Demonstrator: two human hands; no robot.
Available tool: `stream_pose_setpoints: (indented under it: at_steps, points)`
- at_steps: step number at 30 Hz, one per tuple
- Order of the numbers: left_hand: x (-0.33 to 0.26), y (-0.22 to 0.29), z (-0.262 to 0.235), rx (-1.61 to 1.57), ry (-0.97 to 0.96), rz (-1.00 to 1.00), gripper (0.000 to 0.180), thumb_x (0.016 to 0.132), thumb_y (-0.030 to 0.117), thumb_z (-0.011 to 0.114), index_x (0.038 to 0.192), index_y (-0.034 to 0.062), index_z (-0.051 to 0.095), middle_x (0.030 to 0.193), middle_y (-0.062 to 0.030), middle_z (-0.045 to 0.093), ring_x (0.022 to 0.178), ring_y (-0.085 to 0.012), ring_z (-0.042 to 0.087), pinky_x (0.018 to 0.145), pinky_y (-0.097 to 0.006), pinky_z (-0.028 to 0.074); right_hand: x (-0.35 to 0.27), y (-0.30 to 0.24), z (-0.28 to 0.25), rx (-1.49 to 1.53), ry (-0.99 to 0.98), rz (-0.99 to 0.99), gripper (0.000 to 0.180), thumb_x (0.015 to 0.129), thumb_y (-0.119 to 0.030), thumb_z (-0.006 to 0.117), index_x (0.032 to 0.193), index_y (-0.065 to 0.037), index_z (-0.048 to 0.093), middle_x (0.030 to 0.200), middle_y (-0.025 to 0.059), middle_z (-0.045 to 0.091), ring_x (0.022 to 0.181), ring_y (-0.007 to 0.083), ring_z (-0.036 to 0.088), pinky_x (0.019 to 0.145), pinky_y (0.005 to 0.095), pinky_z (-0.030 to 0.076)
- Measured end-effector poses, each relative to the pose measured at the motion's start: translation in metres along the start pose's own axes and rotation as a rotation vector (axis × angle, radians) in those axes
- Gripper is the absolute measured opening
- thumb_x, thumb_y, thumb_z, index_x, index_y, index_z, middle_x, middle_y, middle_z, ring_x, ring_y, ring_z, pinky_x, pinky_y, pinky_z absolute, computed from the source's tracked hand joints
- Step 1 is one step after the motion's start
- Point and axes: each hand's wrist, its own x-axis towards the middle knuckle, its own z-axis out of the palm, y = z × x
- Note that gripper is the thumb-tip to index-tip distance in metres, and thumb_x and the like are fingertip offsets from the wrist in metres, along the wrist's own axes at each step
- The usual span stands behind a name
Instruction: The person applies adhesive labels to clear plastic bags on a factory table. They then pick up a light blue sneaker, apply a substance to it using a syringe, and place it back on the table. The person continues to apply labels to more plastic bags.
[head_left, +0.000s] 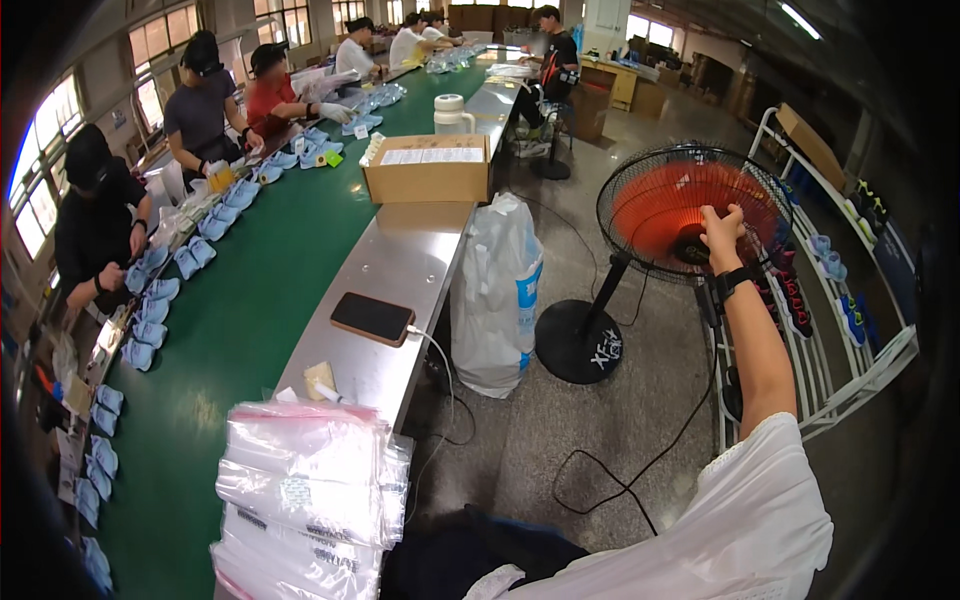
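My right hand (722, 238), with a black band (733, 281) on its wrist, reaches out to a black floor fan (640, 215) with orange blades. The fingers are bent and apart against the wire guard, close to the dark hub (692, 243). Nothing loose shows in this hand; whether the fingertips touch the wires is hard to tell. My left hand is out of view. The fan stands tilted on a round black base (578, 341) on the floor.
A green conveyor belt (250, 330) carries light-blue shoes (150, 322); several people work along it. The metal ledge (405, 250) holds a phone (372, 318), cardboard box (425, 182) and clear plastic bags (300, 475). Near the fan are a white sack (490, 300), floor cable (625, 487) and shoe rack (820, 385).
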Motion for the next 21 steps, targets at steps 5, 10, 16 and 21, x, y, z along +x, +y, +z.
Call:
stream_pose_setpoints:
  at_steps: [5, 10, 16, 21]
  points:
    - [0.001, 0.001, -0.002, -0.029, 0.027, -0.016, 0.037, 0.092, 0.023, 0.046, 0.115, -0.0061, 0.049, 0.111, -0.0188, 0.055, 0.104, -0.0302, 0.052, 0.092, -0.043, 0.042, -0.022, -0.021, -0.001, 0.070, -0.074, 0.053, 0.075, 0.075, -0.027, 0.065, 0.132, -0.001, 0.024, 0.128, 0.0196, 0.019, 0.090, 0.0234, 0.053, 0.073, 0.0339, 0.052]
    - [0.004, -0.002, -0.001, -0.015, 0.015, -0.014, 0.036, 0.093, 0.023, 0.045, 0.115, -0.0058, 0.049, 0.111, -0.0178, 0.055, 0.103, -0.0300, 0.053, 0.092, -0.043, 0.042, -0.032, -0.033, 0.004, 0.082, -0.103, 0.033, 0.073, 0.075, -0.028, 0.065, 0.131, -0.001, 0.026, 0.127, 0.0200, 0.020, 0.090, 0.0215, 0.054, 0.070, 0.0325, 0.053]
    - [0.004, 0.001, -0.001, -0.049, 0.006, -0.031, 0.036, 0.093, 0.022, 0.045, 0.116, -0.0063, 0.048, 0.113, -0.0180, 0.055, 0.104, -0.0295, 0.053, 0.093, -0.044, 0.041, -0.020, -0.008, 0.014, -0.093, 0.016, -0.101, 0.069, 0.074, -0.029, 0.064, 0.127, 0.000, 0.030, 0.126, 0.0265, 0.025, 0.101, 0.0383, 0.048, 0.066, 0.0322, 0.055]
    - [-0.005, 0.005, 0.006, -0.063, -0.030, -0.017, 0.038, 0.094, 0.022, 0.045, 0.119, -0.0072, 0.047, 0.116, -0.0183, 0.054, 0.106, -0.0293, 0.051, 0.095, -0.044, 0.040, -0.016, 0.011, 0.013, -0.251, 0.140, -0.143, 0.067, 0.077, -0.032, 0.062, 0.127, -0.002, 0.030, 0.130, 0.0275, 0.026, 0.113, 0.0437, 0.039, 0.095, 0.0418, 0.036]
